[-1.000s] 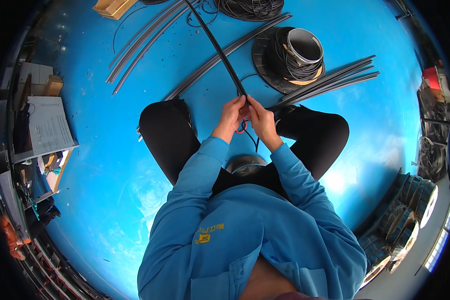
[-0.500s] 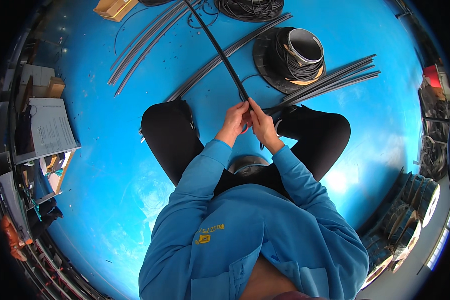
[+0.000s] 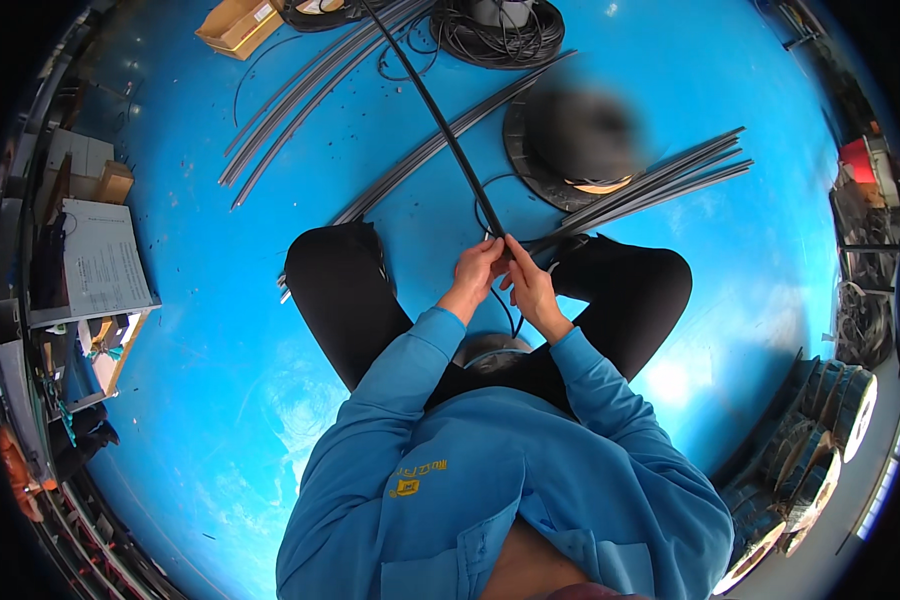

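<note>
Both my hands meet in front of my knees at the near end of a long, thin black strip [image 3: 460,155], which slants away to the far left. My left hand [image 3: 478,275] is closed around it from the left. With thumb and forefinger my right hand [image 3: 533,292] pinches the same end from the right; its other fingers are curled. A thin black cord [image 3: 510,318] hangs below the hands, and more of it loops beside the strip. Whether the cord enters the strip is hidden by my fingers.
Grey strips lie in bundles at the far left [image 3: 305,105], middle [image 3: 410,160] and right [image 3: 660,180]. Beyond the hands stands a black cable reel [image 3: 518,150], its top blurred. A cable coil [image 3: 500,45] and cardboard box [image 3: 238,28] lie farther off. Wrapped spools [image 3: 805,440] stand right.
My hands and the strip's near end have come slightly closer to me. More cord shows below the hands. A small red thing between them is out of sight, and the reel's top has blurred.
</note>
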`<state>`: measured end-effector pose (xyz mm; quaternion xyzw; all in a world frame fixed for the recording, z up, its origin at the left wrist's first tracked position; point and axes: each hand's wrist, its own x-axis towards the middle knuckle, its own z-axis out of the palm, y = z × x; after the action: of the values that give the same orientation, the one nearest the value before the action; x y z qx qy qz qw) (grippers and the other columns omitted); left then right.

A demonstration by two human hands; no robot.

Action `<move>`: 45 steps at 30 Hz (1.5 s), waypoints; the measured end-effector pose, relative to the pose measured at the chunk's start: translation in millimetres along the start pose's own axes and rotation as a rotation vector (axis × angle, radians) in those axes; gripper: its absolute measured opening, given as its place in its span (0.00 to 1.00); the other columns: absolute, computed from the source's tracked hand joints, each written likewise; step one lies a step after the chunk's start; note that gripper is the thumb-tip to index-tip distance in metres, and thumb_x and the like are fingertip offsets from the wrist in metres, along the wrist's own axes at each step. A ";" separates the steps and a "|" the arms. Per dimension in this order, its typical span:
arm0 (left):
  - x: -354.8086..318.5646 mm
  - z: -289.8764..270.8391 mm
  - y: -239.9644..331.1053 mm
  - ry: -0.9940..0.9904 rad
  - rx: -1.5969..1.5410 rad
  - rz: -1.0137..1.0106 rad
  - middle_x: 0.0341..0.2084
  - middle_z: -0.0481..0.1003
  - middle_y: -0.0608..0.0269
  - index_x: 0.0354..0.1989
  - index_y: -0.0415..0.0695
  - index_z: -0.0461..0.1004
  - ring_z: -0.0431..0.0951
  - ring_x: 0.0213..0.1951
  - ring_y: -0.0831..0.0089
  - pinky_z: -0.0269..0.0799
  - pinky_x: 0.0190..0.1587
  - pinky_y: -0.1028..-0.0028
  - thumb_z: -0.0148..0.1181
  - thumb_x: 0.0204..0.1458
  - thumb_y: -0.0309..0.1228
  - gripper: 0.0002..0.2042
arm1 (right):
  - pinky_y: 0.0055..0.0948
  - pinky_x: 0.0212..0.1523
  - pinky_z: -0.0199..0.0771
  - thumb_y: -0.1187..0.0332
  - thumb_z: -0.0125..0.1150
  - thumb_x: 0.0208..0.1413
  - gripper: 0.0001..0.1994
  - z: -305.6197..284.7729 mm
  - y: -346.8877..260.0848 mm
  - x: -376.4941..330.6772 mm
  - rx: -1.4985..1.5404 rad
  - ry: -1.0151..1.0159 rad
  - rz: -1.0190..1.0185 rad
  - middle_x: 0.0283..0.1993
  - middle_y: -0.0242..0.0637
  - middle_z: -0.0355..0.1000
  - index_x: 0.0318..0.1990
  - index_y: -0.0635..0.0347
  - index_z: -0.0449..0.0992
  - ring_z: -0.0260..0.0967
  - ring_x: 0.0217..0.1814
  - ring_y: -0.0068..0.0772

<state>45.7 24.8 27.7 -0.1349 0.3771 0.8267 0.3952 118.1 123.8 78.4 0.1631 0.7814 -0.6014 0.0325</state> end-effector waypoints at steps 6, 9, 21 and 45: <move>4.1 -9.6 5.8 0.110 0.011 0.036 0.22 0.72 0.63 0.35 0.37 0.72 0.72 0.22 0.78 0.68 0.24 0.81 0.51 0.54 0.28 0.07 | 0.18 0.16 0.61 0.74 0.40 0.59 0.20 1.0 -3.3 1.4 -0.088 -0.062 0.045 0.23 0.36 0.67 0.60 0.54 0.58 0.59 0.18 0.21; 4.3 -13.3 -2.3 0.089 -0.003 0.024 0.22 0.73 0.63 0.35 0.37 0.72 0.72 0.22 0.79 0.68 0.25 0.82 0.51 0.54 0.28 0.08 | 0.18 0.16 0.61 0.74 0.40 0.59 0.20 2.0 1.4 5.4 -0.160 -0.051 0.021 0.23 0.36 0.67 0.60 0.54 0.59 0.59 0.17 0.21; -0.2 -14.7 -2.7 0.005 -0.027 0.011 0.23 0.73 0.64 0.35 0.37 0.73 0.72 0.22 0.80 0.67 0.24 0.82 0.53 0.53 0.29 0.08 | 0.18 0.17 0.60 0.75 0.41 0.59 0.20 7.0 7.2 1.1 -0.055 -0.001 -0.062 0.23 0.35 0.67 0.59 0.54 0.61 0.58 0.17 0.21; 0.5 -9.9 9.4 0.093 -0.066 0.045 0.23 0.74 0.61 0.38 0.36 0.73 0.73 0.23 0.78 0.71 0.28 0.83 0.54 0.53 0.29 0.09 | 0.16 0.18 0.59 0.76 0.46 0.56 0.18 7.5 11.6 4.2 0.017 0.090 -0.101 0.20 0.32 0.67 0.55 0.60 0.66 0.58 0.19 0.19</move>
<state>37.5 14.1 25.6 -0.1776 0.3707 0.8402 0.3538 116.4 120.2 64.6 0.1504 0.7844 -0.6008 -0.0344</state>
